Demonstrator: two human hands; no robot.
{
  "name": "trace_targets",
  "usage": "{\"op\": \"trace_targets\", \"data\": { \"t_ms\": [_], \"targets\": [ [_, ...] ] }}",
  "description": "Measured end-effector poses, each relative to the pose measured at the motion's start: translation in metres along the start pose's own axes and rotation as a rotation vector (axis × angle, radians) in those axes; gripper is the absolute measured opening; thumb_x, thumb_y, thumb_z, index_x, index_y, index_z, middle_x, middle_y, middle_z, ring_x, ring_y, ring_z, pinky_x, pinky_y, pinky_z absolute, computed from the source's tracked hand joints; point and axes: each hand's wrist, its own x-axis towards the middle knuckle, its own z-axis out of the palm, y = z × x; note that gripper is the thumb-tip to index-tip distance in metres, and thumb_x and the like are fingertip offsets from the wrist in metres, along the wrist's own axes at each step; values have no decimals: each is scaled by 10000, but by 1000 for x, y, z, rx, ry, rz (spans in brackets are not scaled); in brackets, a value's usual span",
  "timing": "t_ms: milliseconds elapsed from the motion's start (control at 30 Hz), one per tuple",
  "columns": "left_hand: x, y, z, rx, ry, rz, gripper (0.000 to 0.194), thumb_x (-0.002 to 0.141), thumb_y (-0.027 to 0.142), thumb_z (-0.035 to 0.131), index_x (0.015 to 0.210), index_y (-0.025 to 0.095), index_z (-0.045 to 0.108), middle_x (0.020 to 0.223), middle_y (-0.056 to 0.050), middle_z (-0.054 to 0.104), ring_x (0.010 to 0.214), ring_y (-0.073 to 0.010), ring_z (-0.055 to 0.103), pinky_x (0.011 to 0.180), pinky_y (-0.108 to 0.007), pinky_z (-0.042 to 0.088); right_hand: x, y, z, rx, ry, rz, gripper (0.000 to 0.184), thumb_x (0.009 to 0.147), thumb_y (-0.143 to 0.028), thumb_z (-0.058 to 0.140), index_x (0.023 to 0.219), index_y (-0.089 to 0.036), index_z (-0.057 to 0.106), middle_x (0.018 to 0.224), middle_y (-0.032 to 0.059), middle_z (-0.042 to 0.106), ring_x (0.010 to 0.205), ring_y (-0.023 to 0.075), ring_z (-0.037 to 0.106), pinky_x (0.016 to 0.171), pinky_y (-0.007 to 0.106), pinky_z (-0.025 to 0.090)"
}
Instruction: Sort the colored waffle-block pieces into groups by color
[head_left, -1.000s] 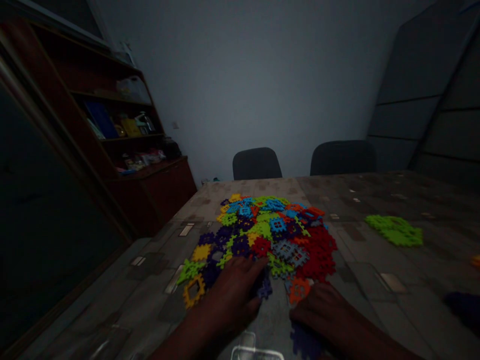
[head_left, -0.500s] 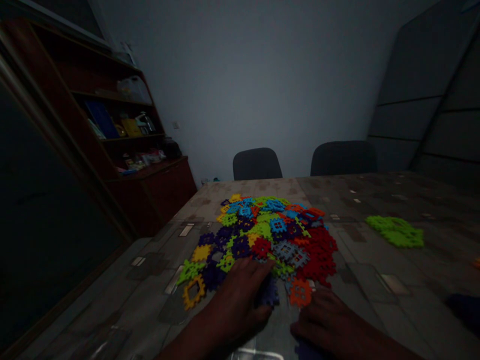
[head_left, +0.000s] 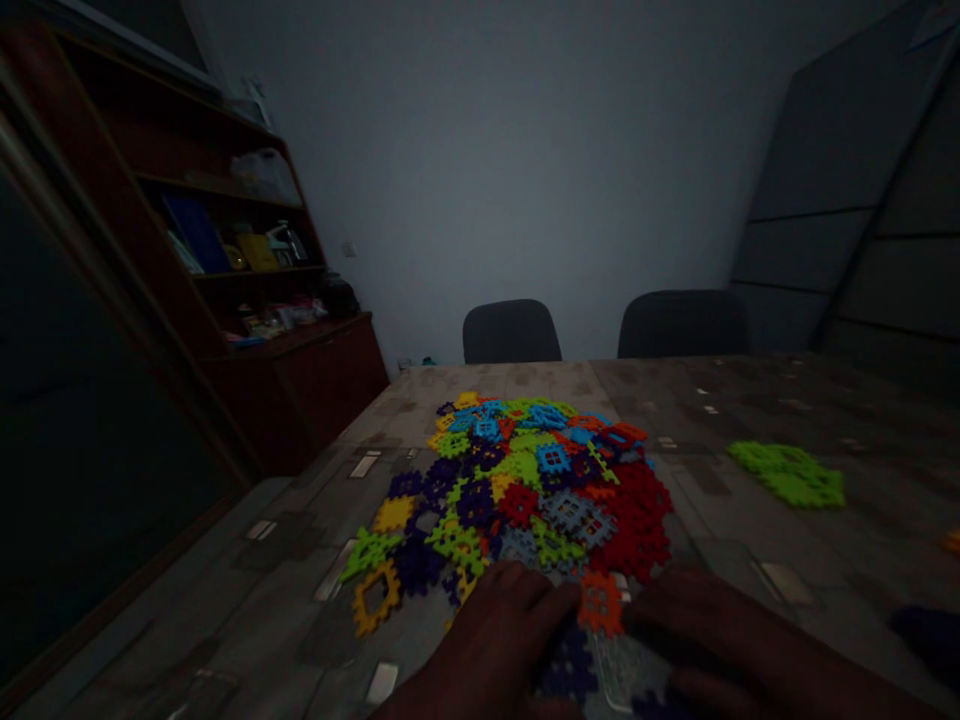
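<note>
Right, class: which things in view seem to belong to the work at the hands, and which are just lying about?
Likely in the work:
- heap of mixed-colour notched plastic pieces
- dark purple notched plastic piece by the left hand
- lime-green notched plastic pieces, set apart

Just around:
- two dark grey chairs
- reddish-brown cabinet

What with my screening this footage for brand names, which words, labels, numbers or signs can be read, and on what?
None can be read.
Blue item and yellow item on the shelf unit: too dark and small to tell whether they bear text.
Pale patch high on the grey cabinet: too blurred to read.
Plastic pieces: no lettering shows.
</note>
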Motion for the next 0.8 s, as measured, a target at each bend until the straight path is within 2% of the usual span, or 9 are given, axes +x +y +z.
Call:
{"op": "trace_targets", "data": {
  "t_ms": [67,167,300,400,500,633,700,800],
  "targets": [
    [-2,1,-8,-32,26,-26,744,784,389,860,1441,292,525,1329,-93,644,1187,-322,582,1036,-471,462,5,8,-3,-26,41,31,483,975,-365,660,1449,-378,570,1433,74,648,1270,311,635,1026,453,567],
    [-3,-8,-22,-18,151,-89,499,912,261,694,1397,287,577,1336,-90,660,1222,-306,590,1076,-477,450,31,21,-7,-41,52,0,350,999,-276,564,1339,-288,645,1295,100,715,1170,278,677,996,434,567],
    [0,-42,-39,46,378,-158,362,949,211,564,1295,248,665,1254,-105,722,1153,-298,653,1033,-473,493,84,41,-10,-213,93,-70,347,971,-152,477,1260,-203,661,1227,140,723,1108,252,671,953,393,548],
    [2,-71,-47,83,486,-221,319,947,261,555,1226,227,708,1217,-120,745,1135,-324,677,1018,-505,510,120,54,-6,-309,88,-35,379,953,-130,505,1304,-172,640,1312,169,686,1175,279,625,992,440,497],
    [2,-88,-47,105,511,-274,317,916,256,571,1190,215,726,1222,-133,747,1148,-339,679,1016,-519,515,144,57,-2,-377,77,11,336,945,-118,535,1250,-157,670,1271,172,706,1153,309,616,998,489,455],
    [1,-91,-40,108,486,-252,330,916,250,584,1218,220,715,1231,-120,744,1153,-321,674,1038,-503,499,157,53,-6,-428,63,35,207,938,-94,558,1019,-172,731,1011,117,767,979,271,661,952,428,454],
    [0,-87,-40,91,491,-233,328,925,247,583,1227,228,711,1227,-111,743,1152,-315,672,1036,-498,496,154,52,-14,-425,74,34,221,931,-86,580,1029,-200,742,1010,100,776,1000,267,671,967,412,452],
    [0,-77,-44,58,474,-227,314,937,228,579,1224,234,706,1229,-105,737,1151,-309,663,1029,-495,491,139,52,-24,-390,112,39,308,937,-88,575,1162,-226,735,1116,110,777,1078,304,681,965,444,485]
  ]
}}
